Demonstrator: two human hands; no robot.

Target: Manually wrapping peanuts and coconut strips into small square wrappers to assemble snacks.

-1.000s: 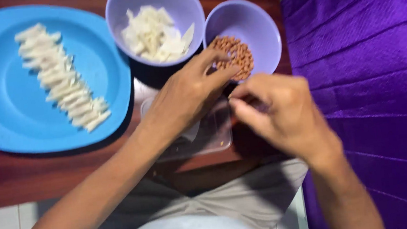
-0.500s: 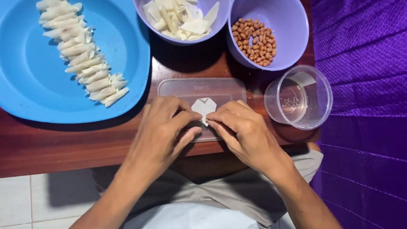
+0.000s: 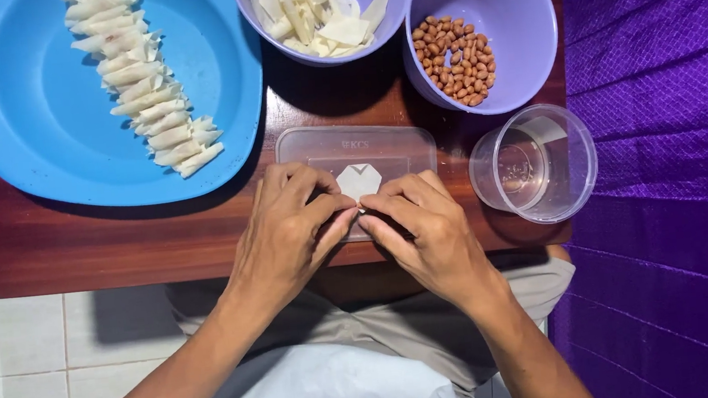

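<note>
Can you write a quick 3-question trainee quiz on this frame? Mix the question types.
1. True or false: both hands, the left hand and the right hand, touch the small white wrapper piece.
2. Multiple choice: the peanuts lie in A) the blue plate, B) the right purple bowl, C) the clear cup.
3. Fill in: the finished white rolls lie in a row on the ____ plate.

Key: 1 true; 2 B; 3 blue.
</note>
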